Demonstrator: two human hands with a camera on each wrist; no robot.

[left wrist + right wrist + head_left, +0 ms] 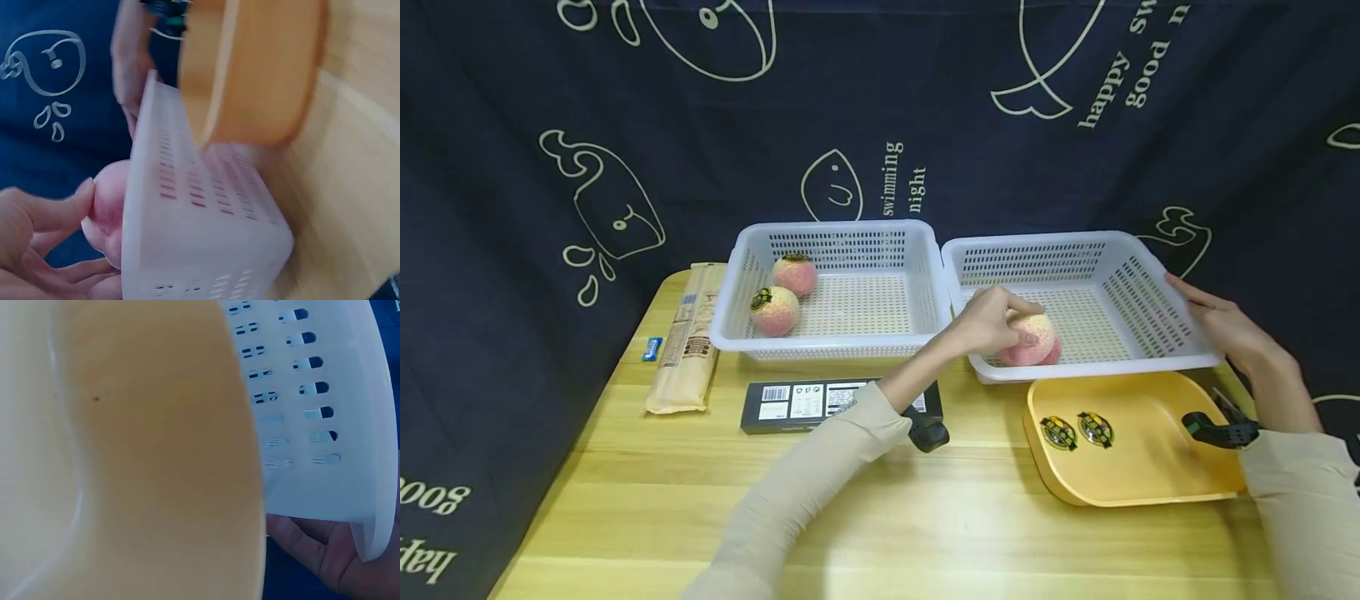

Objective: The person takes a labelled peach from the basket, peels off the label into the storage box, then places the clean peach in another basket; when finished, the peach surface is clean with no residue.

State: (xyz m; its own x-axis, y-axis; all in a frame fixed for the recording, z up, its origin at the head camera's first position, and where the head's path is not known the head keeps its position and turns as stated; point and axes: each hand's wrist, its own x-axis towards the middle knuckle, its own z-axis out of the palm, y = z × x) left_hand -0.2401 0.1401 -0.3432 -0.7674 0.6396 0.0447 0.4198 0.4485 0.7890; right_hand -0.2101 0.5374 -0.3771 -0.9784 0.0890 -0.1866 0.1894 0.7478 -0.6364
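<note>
In the head view my left hand (992, 321) grips a pink-and-yellow peach (1037, 331) over the front left of the right white basket (1093, 369). Another peach (1055, 353) shows partly behind it. The left wrist view has the thumb pressed against the peach (111, 187) beside the basket wall (187, 237). At the basket's right end my right hand (1232, 329) holds the rim; in the right wrist view part of that hand (337, 556) shows beneath the rim. Two peaches with black labels, one rear (795, 277) and one front (775, 313), lie in the left white basket (827, 343).
An orange-yellow tub (1150, 467) with two round labels inside stands before the right basket. A black box (805, 404) lies before the left basket. A long beige packet (685, 358) and a small blue wrapper (652, 349) lie at left. Dark printed cloth (715, 150) hangs behind.
</note>
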